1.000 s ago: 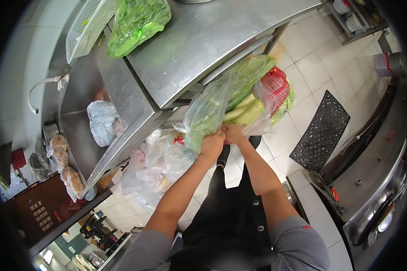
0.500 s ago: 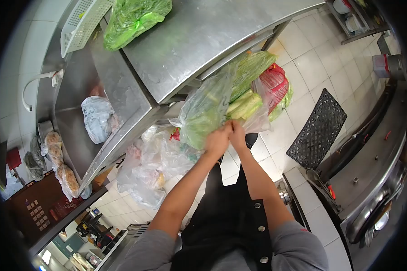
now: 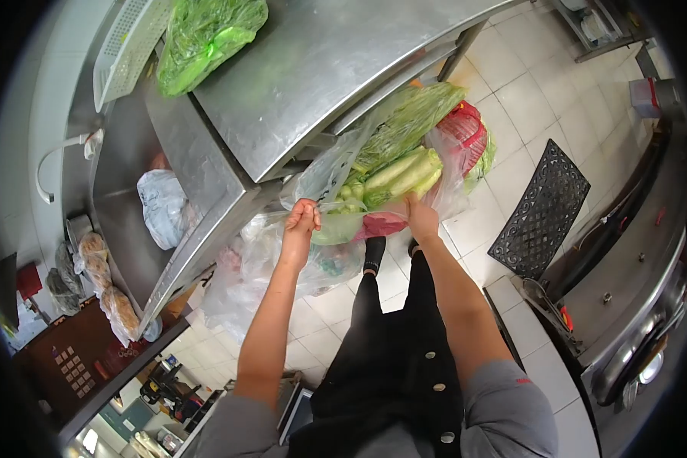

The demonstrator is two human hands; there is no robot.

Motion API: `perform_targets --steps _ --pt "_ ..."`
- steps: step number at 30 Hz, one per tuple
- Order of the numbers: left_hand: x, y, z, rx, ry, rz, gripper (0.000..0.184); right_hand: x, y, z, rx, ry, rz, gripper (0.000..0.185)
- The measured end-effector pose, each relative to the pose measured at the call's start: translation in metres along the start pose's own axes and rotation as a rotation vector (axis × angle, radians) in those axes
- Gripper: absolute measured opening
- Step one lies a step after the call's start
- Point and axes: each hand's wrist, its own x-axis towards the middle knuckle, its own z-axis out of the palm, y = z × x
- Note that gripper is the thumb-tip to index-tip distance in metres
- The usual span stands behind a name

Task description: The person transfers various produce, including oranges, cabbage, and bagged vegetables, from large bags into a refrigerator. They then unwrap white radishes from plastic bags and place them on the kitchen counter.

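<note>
**Spread wide, pinched at both ends**

Clock directions run from the middle of my view. The clear plastic bag (image 3: 342, 230) lies near 1 o'clock, beside the steel counter (image 3: 305, 84). I have the left hand (image 3: 303, 217), just off centre at 9, clenched on the bag's edge; the right hand (image 3: 423, 217), at 3, grasps the edge too, its fingertips partly hidden. Pale green vegetables (image 3: 402, 180), between 1 and 2, appear to sit in the mouth; the red mesh bag (image 3: 463, 136) is just beyond, toward 2.

To do this well, I'd pull both hands apart evenly, with fingers folded over a good length of edge, since thin film like this probably tears under a narrow pinch. Some slack around the vegetables should spare it from splitting.

As for writing, I can read none. The grey sleeve (image 3: 504, 412) between 4 and 5 has a small red mark, too small to make out. The brown panel (image 3: 42, 362) at 8 has rows of pale squares, also illegible, and I see no brand anywhere.
</note>
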Motion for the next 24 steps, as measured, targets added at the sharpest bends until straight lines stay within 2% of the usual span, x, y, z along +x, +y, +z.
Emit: perform_targets --steps 2,3,5,6,8,9,10,11,12,16,21,24 --pt "0.001 -0.009 -0.005 -0.086 -0.017 -0.024 0.016 -0.011 0.007 0.000 0.087 0.030 -0.090 0.015" --pt "0.002 -0.016 -0.007 0.012 -0.025 0.014 0.016 -0.010 0.009 0.001 0.083 0.032 -0.086 0.015" --pt "0.002 -0.026 -0.007 0.106 -0.028 0.050 0.015 -0.003 0.008 0.006 0.588 0.116 -0.344 0.019" --pt "0.001 -0.029 -0.002 0.197 -0.058 0.082 0.016 0.002 -0.005 0.001 0.588 0.114 -0.344 0.019" --pt "-0.003 -0.031 0.012 0.293 -0.090 0.114 0.017 0.019 -0.050 -0.018 1.168 0.172 -0.076 0.027" --pt "-0.009 -0.027 0.025 0.439 -0.124 0.199 0.017 0.036 -0.045 0.009 1.172 0.177 -0.073 0.027" --pt "-0.016 -0.023 0.037 0.585 -0.160 0.284 0.018 0.059 -0.029 0.058 0.914 -0.084 -0.075 0.029" --pt "-0.021 -0.020 0.047 0.588 -0.163 0.284 0.018 0.070 -0.023 0.088 0.645 -0.335 -0.078 0.031" --pt "-0.025 -0.017 0.056 0.739 -0.209 0.357 0.015 0.065 -0.036 0.100 0.592 -0.400 -0.082 0.032" --pt "-0.033 -0.019 0.074 1.128 -0.318 0.551 0.010 0.048 -0.062 0.143 0.651 -0.343 -0.060 0.035" --pt "-0.037 -0.034 0.071 1.194 -0.370 0.468 0.012 0.039 -0.053 0.165 0.665 -0.321 -0.029 0.039" --pt "-0.036 -0.036 0.066 1.267 -0.284 0.472 0.013 0.030 -0.041 0.175 0.597 -0.172 0.061 0.042"
